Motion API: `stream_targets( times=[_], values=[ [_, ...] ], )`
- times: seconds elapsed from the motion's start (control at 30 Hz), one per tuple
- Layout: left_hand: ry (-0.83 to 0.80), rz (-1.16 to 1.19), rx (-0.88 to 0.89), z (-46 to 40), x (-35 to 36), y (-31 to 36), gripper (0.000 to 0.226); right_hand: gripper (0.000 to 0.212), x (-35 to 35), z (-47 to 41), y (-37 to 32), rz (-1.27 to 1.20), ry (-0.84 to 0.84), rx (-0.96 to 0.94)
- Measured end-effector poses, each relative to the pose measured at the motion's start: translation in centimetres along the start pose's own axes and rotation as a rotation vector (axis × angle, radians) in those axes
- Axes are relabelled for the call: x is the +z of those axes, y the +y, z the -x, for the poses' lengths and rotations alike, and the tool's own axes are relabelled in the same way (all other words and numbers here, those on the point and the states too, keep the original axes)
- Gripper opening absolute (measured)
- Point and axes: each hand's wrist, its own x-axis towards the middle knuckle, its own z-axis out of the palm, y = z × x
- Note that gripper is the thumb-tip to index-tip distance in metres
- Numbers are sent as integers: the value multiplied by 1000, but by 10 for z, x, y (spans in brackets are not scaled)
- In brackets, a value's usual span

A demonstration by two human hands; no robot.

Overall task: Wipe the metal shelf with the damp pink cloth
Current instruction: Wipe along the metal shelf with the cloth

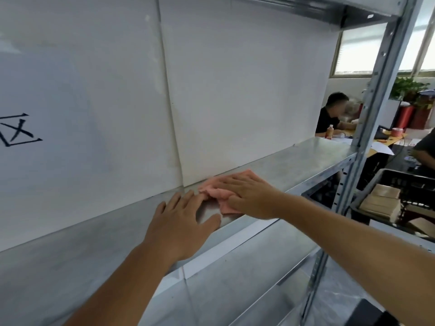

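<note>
The metal shelf is a bare galvanised board that runs from lower left to upper right in front of a white wall. A crumpled pink cloth lies on it near the middle. My right hand lies flat on top of the cloth, fingers spread, pressing it to the shelf. My left hand rests flat on the shelf just left of the cloth, fingers apart, with its fingertips touching the cloth's edge and nothing in it.
A slotted steel upright stands at the shelf's right end, with another shelf above and one below. Behind it, two people sit at a desk with papers and a bottle. A black crate with cardboard boxes sits at the right.
</note>
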Motion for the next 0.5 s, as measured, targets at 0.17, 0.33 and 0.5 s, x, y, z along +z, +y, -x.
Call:
stream_targets(
  times=[0.17, 0.33, 0.5],
  values=[
    [20, 31, -5, 31, -10, -28, 65, 49, 7, 2, 31, -86, -1, 343],
    [2, 24, -16, 62, -18, -66, 71, 59, -4, -22, -66, 164, 19, 115],
    [-20, 21, -1, 99, -30, -104, 72, 50, -15, -33, -116, -6, 5, 92]
  ],
)
